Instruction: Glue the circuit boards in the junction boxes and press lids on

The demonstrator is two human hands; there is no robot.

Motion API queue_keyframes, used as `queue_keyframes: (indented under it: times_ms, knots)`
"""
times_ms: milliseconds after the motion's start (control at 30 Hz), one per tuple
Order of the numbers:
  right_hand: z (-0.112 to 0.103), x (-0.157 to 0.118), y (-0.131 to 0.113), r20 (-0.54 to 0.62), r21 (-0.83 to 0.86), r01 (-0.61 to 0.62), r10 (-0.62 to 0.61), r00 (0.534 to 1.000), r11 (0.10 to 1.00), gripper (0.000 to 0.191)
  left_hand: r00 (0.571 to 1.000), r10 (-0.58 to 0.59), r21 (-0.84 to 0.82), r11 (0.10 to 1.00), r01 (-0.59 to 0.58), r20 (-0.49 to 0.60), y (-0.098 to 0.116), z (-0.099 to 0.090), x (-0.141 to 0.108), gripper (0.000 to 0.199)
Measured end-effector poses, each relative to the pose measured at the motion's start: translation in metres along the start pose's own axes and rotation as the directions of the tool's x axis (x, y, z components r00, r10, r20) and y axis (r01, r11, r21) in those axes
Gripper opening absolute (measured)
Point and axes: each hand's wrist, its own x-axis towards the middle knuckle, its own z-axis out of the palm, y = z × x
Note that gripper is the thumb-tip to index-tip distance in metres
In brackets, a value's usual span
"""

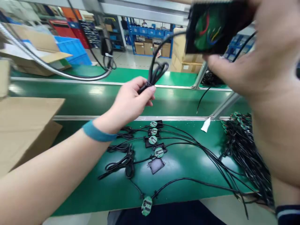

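My left hand (133, 100) is closed around a tied bundle of black cable (158, 73), held above the green bench. From the bundle the cable runs up to a black plastic housing (191, 40), which my right hand (262, 59) grips close to the camera. Inside that housing shows a round green circuit board (202, 28) with red, yellow and blue wires. Below, on the bench, lie several round circuit boards (152, 139) with cables attached, some resting in black housings. A separate black cover (156, 165) with a pale inside sits beneath them, and one board (147, 206) is at the front edge.
Loose black cables with boards pile up at the right (246, 153). Cardboard boxes (28, 125) stand at the left, with a blue crate (72, 50) behind. A metal rail (145, 11) crosses overhead, and a flexible metal conduit (53, 67) hangs at the upper left.
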Motion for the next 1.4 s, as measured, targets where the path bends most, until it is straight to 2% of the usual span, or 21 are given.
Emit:
queue_keyframes:
  times_ms: [100, 167, 233, 300, 400, 533, 600, 633, 700, 767, 833, 867, 900, 967, 1000, 1067, 1133, 1200, 1267, 1333, 1400]
  knots:
    - [0.069, 0.008, -0.002, 0.102, -0.059, 0.249, -0.242, 0.965, 0.967, 0.058, 0.986, -0.135, 0.198, 0.974, 0.114, 0.096, -0.061, -0.007, 0.007, 0.019]
    - [0.127, 0.011, -0.006, 0.232, 0.053, 0.28, -0.285, 0.93, 0.959, 0.051, 0.967, -0.242, 0.378, 0.905, 0.193, 0.085, -0.105, -0.014, 0.011, 0.02]
    - [0.189, 0.012, -0.013, 0.352, 0.146, 0.237, -0.274, 0.895, 0.961, 0.048, 0.959, -0.284, 0.493, 0.831, 0.256, -0.02, -0.147, -0.024, 0.017, 0.019]
    - [0.249, 0.011, -0.024, 0.428, 0.239, 0.137, -0.231, 0.874, 0.961, 0.05, 0.947, -0.296, 0.547, 0.776, 0.315, -0.126, -0.184, -0.035, 0.023, 0.021]
    - [0.325, 0.001, -0.049, 0.558, 0.293, -0.054, -0.125, 0.821, 0.954, 0.054, 0.916, -0.356, 0.595, 0.702, 0.392, -0.183, -0.23, -0.047, 0.029, 0.021]
    - [0.392, -0.022, -0.085, 0.699, 0.32, -0.17, -0.111, 0.706, 0.932, 0.058, 0.847, -0.485, 0.656, 0.571, 0.494, -0.216, -0.271, -0.048, 0.025, 0.022]
    - [0.41, -0.033, -0.096, 0.732, 0.342, -0.2, -0.127, 0.669, 0.918, 0.058, 0.801, -0.559, 0.69, 0.494, 0.528, -0.213, -0.283, -0.044, 0.022, 0.024]
    - [0.413, -0.038, -0.098, 0.73, 0.359, -0.21, -0.133, 0.671, 0.909, 0.058, 0.784, -0.585, 0.701, 0.471, 0.535, -0.206, -0.286, -0.042, 0.02, 0.026]
    - [0.406, -0.045, -0.098, 0.691, 0.398, -0.214, -0.138, 0.71, 0.892, 0.058, 0.784, -0.582, 0.705, 0.464, 0.537, -0.215, -0.284, -0.039, 0.016, 0.032]
    - [0.375, -0.054, -0.092, 0.639, 0.428, -0.199, -0.139, 0.757, 0.882, 0.061, 0.831, -0.493, 0.682, 0.517, 0.518, -0.257, -0.265, -0.038, 0.008, 0.041]
    - [0.32, -0.073, -0.083, 0.612, 0.438, -0.201, -0.127, 0.78, 0.876, 0.06, 0.887, -0.374, 0.626, 0.632, 0.457, -0.269, -0.227, -0.038, -0.01, 0.048]
    - [0.287, -0.088, -0.08, 0.608, 0.456, -0.218, -0.123, 0.784, 0.863, 0.054, 0.919, -0.337, 0.591, 0.705, 0.391, -0.206, -0.202, -0.039, -0.025, 0.047]
    - [0.251, -0.107, -0.077, 0.614, 0.491, -0.251, -0.127, 0.779, 0.834, 0.047, 0.945, -0.263, 0.541, 0.775, 0.327, -0.194, -0.176, -0.039, -0.044, 0.041]
    - [0.181, -0.157, -0.079, 0.67, 0.578, -0.324, -0.208, 0.713, 0.749, 0.032, 0.987, -0.154, 0.426, 0.897, 0.122, 0.042, -0.126, -0.037, -0.095, 0.033]
    - [0.151, -0.185, -0.084, 0.691, 0.61, -0.367, -0.246, 0.679, 0.702, 0.028, 0.976, -0.111, 0.361, 0.932, 0.037, 0.186, -0.106, -0.035, -0.124, 0.03]
    - [0.106, -0.237, -0.103, 0.74, 0.598, -0.441, -0.25, 0.624, 0.669, 0.026, 0.884, -0.055, 0.228, 0.972, -0.06, 0.464, -0.081, -0.026, -0.181, 0.031]
    - [0.082, -0.275, -0.132, 0.736, 0.587, -0.438, -0.224, 0.639, 0.681, 0.036, 0.774, -0.046, 0.185, 0.978, -0.093, 0.631, -0.075, -0.014, -0.227, 0.045]
    - [0.076, -0.296, -0.165, 0.714, 0.583, -0.393, -0.218, 0.666, 0.711, 0.04, 0.708, -0.051, 0.194, 0.973, -0.123, 0.704, -0.079, 0.0, -0.254, 0.052]
    - [0.08, -0.302, -0.194, 0.685, 0.57, -0.324, -0.218, 0.696, 0.755, 0.025, 0.677, -0.061, 0.214, 0.966, -0.145, 0.733, -0.084, 0.012, -0.267, 0.05]
    - [0.085, -0.301, -0.214, 0.674, 0.544, -0.281, -0.213, 0.707, 0.79, 0.012, 0.67, -0.065, 0.224, 0.962, -0.154, 0.74, -0.087, 0.019, -0.27, 0.042]
    - [0.085, -0.296, -0.221, 0.706, 0.525, -0.308, -0.204, 0.678, 0.793, 0.016, 0.684, -0.065, 0.228, 0.962, -0.151, 0.727, -0.087, 0.02, -0.271, 0.036]
